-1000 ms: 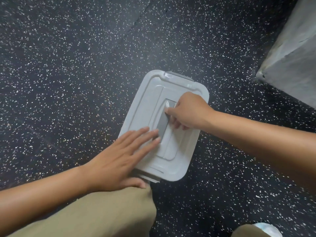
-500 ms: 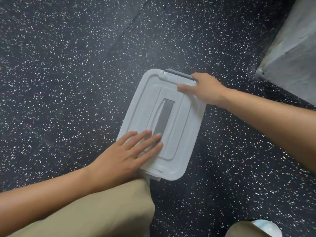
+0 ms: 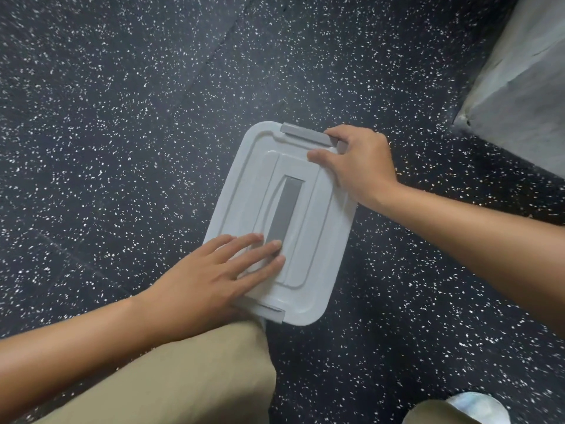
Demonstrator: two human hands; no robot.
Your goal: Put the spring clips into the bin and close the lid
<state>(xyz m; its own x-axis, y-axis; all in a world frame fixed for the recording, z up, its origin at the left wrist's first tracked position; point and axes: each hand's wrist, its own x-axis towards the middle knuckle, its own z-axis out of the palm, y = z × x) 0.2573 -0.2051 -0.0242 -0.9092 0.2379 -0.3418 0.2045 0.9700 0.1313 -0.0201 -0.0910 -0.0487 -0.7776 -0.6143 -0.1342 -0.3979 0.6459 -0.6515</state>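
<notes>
A white lid (image 3: pixel 318 228) with a grey handle strip (image 3: pixel 282 211) lies flat on the bin, hiding the bin and anything inside; no spring clips show. My left hand (image 3: pixel 214 280) rests flat on the lid's near left part, fingers spread beside the handle strip. My right hand (image 3: pixel 357 163) holds the lid's far right corner, thumb on top and fingers curled over the edge at the far grey latch (image 3: pixel 305 136). A second grey latch (image 3: pixel 270 313) sits at the near edge.
The bin stands on a dark speckled floor (image 3: pixel 122 133). A grey block or wall base (image 3: pixel 516 96) rises at the far right. My khaki-clad knee (image 3: pixel 183 377) is just below the bin, and a white shoe (image 3: pixel 480 407) shows at the bottom right.
My right hand left the lid's central handle and moved to the far right corner, where it now grips the edge by the latch. My left hand stayed flat on the lid.
</notes>
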